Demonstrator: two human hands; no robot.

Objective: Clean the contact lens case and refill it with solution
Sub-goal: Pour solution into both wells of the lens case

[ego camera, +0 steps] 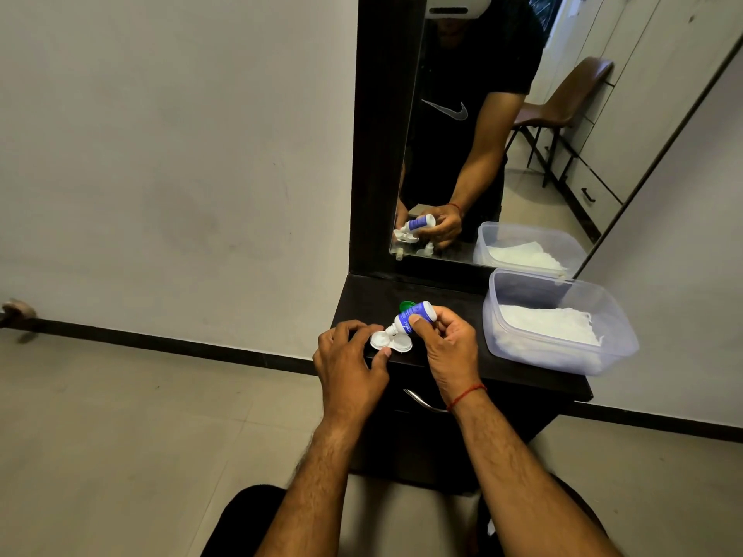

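On the dark cabinet (534, 379) top, near its front left edge, sits the white lens case (390, 342), its two round wells side by side and uncapped. Over it the right hand (444, 347) holds a small bottle (412, 317), white with a blue label, tipped nozzle-down to the left so the tip points into the left well; thumb on the near side of the label, fingers curled round the far side and the base. Whether the nozzle touches the case is hard to tell. At the case's left rim the left hand (349, 361) pinches it, thumb against the near edge, fingertips bent over the far edge, steadying it on the surface. So the case lies between the two hands, directly under the bottle. Just behind the bottle a green cap (406, 305) lies on the top, partly hidden. To the right, well apart from the hands, stands a clear plastic tub (563, 363) with white tissue (546, 323) inside. A red thread (466, 395) circles the right wrist. Behind, a mirror (563, 126) repeats the hands, bottle and tub, and below the top a metal drawer handle (422, 402) shows between the forearms
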